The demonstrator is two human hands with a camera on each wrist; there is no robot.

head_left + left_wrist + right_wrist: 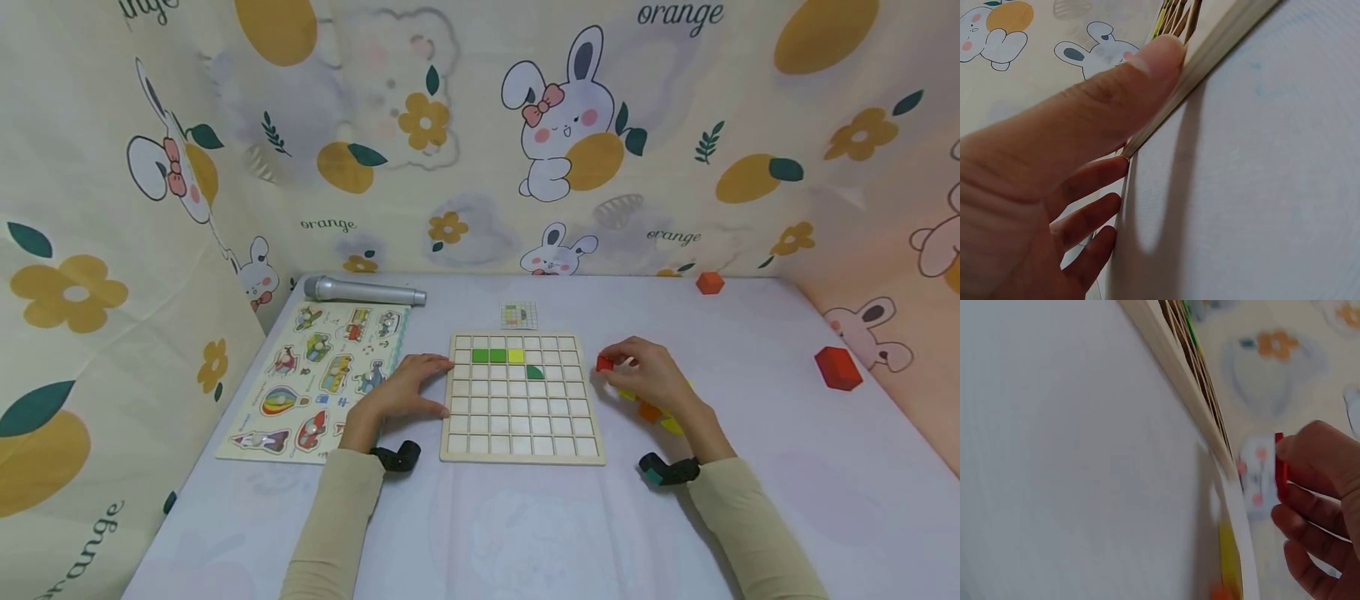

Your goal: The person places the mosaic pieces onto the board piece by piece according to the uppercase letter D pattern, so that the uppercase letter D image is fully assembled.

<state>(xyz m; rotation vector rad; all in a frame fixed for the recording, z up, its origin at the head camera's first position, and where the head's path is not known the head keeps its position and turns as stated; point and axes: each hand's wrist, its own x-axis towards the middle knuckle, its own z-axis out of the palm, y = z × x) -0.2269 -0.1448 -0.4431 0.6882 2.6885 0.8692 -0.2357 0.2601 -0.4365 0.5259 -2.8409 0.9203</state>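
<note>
A wooden grid board (522, 457) lies flat in the middle of the table. In its upper rows sit two green square tiles (490, 357), a yellow square tile (516, 357) and a green rounded tile (535, 372). My left hand (403, 387) rests at the board's left edge, fingers extended, with the thumb (1161, 59) against its side. To the right of the board, my right hand (651, 373) pinches a small red tile (1280, 465) between thumb and fingertips. Yellow and orange pieces (649, 412) lie under that hand, partly hidden by it.
Behind the board lies a small pattern card (519, 316). At the left, a silver microphone (367, 291) lies along the top of a picture puzzle board (270, 375). A red block (838, 368) stands at the far right, an orange-red block (710, 283) at the back.
</note>
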